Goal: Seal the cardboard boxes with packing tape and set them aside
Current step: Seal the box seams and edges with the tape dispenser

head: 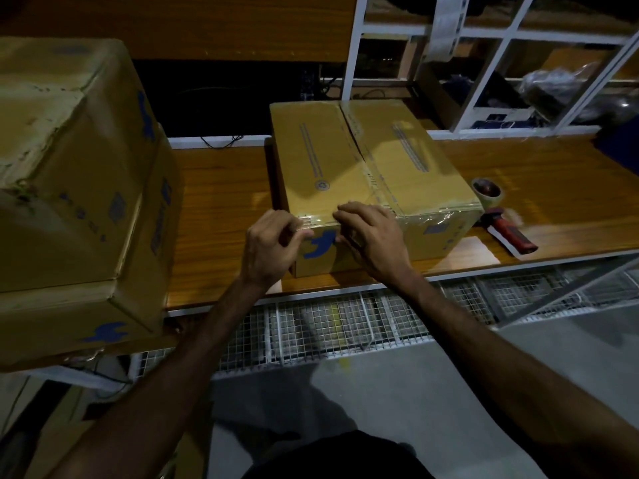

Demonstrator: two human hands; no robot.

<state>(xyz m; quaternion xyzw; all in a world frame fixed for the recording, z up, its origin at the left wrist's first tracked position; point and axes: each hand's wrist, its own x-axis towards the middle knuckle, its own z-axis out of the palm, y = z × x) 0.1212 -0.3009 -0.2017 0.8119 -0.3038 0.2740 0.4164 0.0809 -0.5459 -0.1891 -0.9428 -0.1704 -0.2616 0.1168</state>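
A closed cardboard box [345,160] with a blue logo sits on the wooden table [221,219]. Clear packing tape [318,218] runs along its centre seam and across its near top edge. Both hands are at the near left corner of the box. My left hand [268,250] has curled fingers and pinches the tape at the corner. My right hand [373,236] lies over the near edge, fingertips on the taped top and thumb on the front face. A tape dispenser [498,216] with a red handle lies on the table just right of the box.
Two larger cardboard boxes [69,167] are stacked at the left, overhanging the table edge. A white frame shelf [484,81] with wrapped items stands behind the table. Wire mesh baskets [345,326] hang under the table front. Grey floor lies below.
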